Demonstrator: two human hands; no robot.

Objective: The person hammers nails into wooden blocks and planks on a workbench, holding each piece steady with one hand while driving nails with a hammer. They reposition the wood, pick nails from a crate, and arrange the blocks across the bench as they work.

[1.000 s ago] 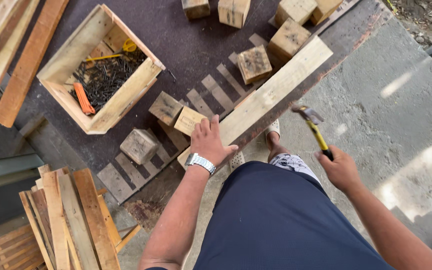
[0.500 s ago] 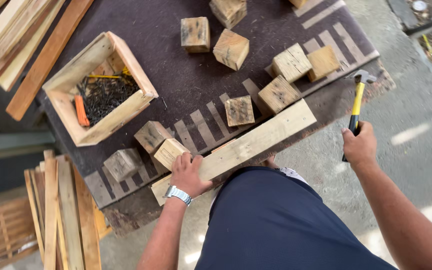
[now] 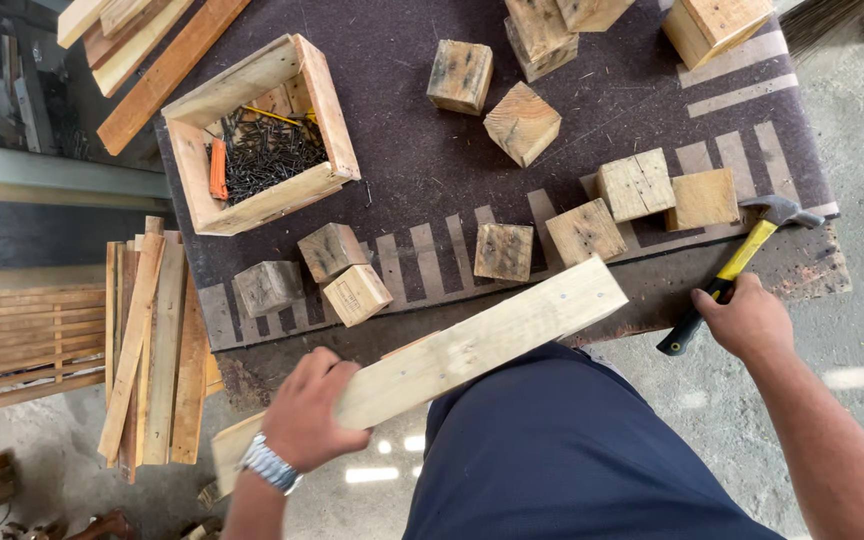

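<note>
Left hand: the left hand [image 3: 307, 415] is closed around the near end of a long pale plank [image 3: 472, 345], fingers wrapped over its top face, a metal wristwatch [image 3: 270, 465] on the wrist.
Plank: it runs up and to the right from that hand, across the front of the person's dark blue trousers [image 3: 562, 450], its far end lying over the near edge of the dark mat [image 3: 422, 150] (a few small nail marks show on its face).
Right hand: the right hand [image 3: 747, 320] is clenched on the black grip of a hammer [image 3: 727, 270], holding it firmly.
Hammer: the yellow shaft rises up and to the right from that hand; the steel head sits at the mat's right edge, just beside a light wooden block [image 3: 702, 198].
Beyond the left hand: three small blocks [image 3: 327, 270] cluster just above it on the mat, one grey and weathered, two paler.
Between the hands: more square blocks [image 3: 582, 230] lie scattered beyond the plank's far end, some touching each other, others apart.
Far from the left hand: an open wooden box [image 3: 327, 95] sits up and away, holding a heap of dark nails [image 3: 267, 150] and an orange tool handle [image 3: 218, 168].
Left of the left hand: a stack of thin slats [image 3: 157, 350] lies off the mat, roughly upright in the view.
</note>
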